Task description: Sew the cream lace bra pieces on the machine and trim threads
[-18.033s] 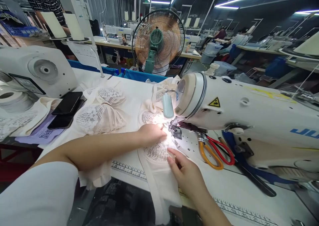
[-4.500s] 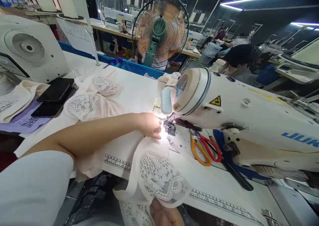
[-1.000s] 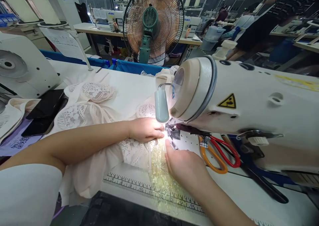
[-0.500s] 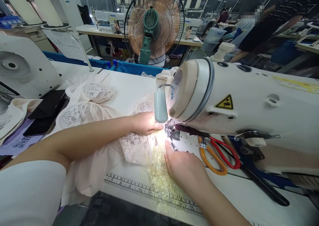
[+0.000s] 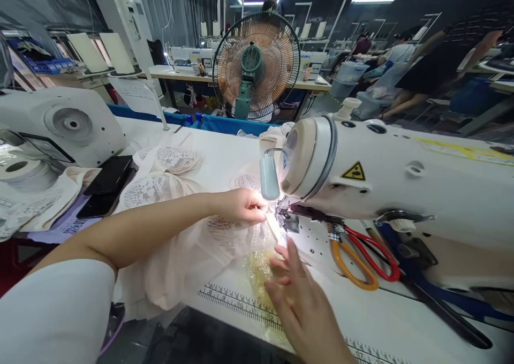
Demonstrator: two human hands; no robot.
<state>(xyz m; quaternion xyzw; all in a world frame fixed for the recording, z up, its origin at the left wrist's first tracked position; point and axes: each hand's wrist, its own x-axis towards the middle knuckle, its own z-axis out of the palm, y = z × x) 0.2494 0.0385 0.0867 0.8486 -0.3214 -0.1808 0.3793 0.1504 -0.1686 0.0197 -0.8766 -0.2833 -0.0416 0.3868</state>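
My left hand [image 5: 240, 205] lies on cream lace fabric [image 5: 201, 246] just left of the presser foot [image 5: 286, 218] of a white sewing machine [image 5: 385, 187], its fingers pinched together on the fabric edge under the lamp. My right hand [image 5: 299, 294] hovers in front of the needle area with fingers stretched out and slightly apart, over a yellowish transparent piece [image 5: 265, 270] on the table. It holds nothing that I can see.
Scissors with red and orange handles [image 5: 361, 259] lie under the machine arm. Finished lace pieces [image 5: 164, 174] and two dark phones [image 5: 106, 184] sit at left beside another machine [image 5: 60, 123]. A standing fan [image 5: 255, 64] is behind the table. People work at the back right.
My right hand has pulled back from the presser foot toward me and lifted, fingers now spread. The fabric has bunched more to the left. The camera tilted up slightly.
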